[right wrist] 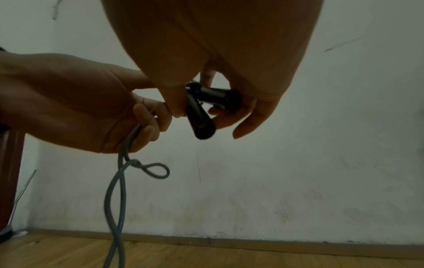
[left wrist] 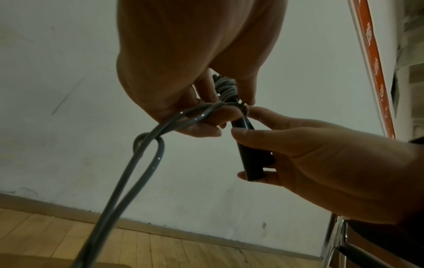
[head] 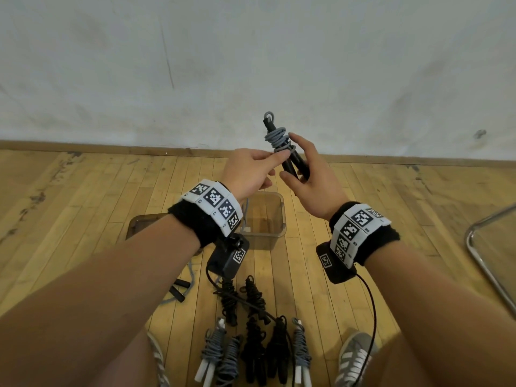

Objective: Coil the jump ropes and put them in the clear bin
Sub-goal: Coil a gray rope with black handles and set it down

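The grey jump rope (head: 276, 138) is held in the air above the clear bin (head: 265, 216), its cord partly wound in several turns around the upper part of its two black handles (head: 293, 163), which are kept together and tilted toward 11 o'clock. The handles are gripped by the right hand (head: 312, 177): the thumb and curled fingers are closed around their lower ends, with the index finger stretched up along the coil. The loose cord is pinched by the left hand (head: 251, 171), fingers curled around it just beside the coil at 9 o'clock of the handles; in the wrist views two strands (left wrist: 137, 172) are seen hanging from that hand toward the floor, with a small loop (right wrist: 158, 171) twisted in one of them.

The bin stands on the wooden floor (head: 83, 205) at 6 o'clock of the hands. Nearer the feet, at 6 o'clock of the bin, several coiled ropes (head: 254, 344), black and grey, lie side by side. Another rope with black handles (head: 178, 290) lies uncoiled at 8 o'clock of the bin. A metal chair frame (head: 488, 261) is seen at the right edge.
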Action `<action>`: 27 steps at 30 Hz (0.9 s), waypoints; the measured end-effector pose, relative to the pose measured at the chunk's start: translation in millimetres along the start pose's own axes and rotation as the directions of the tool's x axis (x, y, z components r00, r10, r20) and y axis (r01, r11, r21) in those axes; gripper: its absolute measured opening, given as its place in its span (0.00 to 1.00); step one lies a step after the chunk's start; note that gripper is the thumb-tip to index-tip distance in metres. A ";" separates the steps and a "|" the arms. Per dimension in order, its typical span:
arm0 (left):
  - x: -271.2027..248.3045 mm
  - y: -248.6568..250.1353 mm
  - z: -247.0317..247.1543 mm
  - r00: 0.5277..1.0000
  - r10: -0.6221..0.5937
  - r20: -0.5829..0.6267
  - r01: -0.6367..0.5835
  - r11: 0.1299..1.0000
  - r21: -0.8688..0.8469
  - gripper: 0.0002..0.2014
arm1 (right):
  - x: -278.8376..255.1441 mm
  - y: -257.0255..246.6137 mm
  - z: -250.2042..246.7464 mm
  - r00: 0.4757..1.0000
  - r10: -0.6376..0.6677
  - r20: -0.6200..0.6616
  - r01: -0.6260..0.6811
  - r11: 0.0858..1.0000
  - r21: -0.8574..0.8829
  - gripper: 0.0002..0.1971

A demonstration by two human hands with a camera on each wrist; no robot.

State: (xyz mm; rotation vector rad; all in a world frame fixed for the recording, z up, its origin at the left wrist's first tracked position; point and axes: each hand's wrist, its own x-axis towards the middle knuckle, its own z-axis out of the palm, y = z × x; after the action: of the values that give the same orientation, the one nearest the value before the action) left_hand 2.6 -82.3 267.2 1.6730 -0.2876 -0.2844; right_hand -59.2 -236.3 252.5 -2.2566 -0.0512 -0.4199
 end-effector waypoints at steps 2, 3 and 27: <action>1.0 -0.4 0.1 0.999 0.027 -0.017 -0.027 0.999 0.017 0.13 | -0.8 -5.3 0.8 0.999 0.023 -0.027 -0.022 1.000 0.015 0.36; 2.0 -0.3 -0.5 0.999 0.031 -0.026 -0.031 0.999 0.018 0.13 | -1.0 -8.5 0.2 0.998 0.043 -0.048 -0.042 0.999 0.022 0.36; 7.3 3.8 -5.0 0.997 0.048 0.058 -0.047 0.999 -0.014 0.12 | 6.3 -9.5 -11.1 0.971 0.231 -0.056 -0.208 0.940 0.270 0.19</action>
State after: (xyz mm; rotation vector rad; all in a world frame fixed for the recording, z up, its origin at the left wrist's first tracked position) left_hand 11.1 -80.7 271.4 1.6449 -0.3679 -0.2996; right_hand -58.0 -238.9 268.2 -1.9539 0.1800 -0.3667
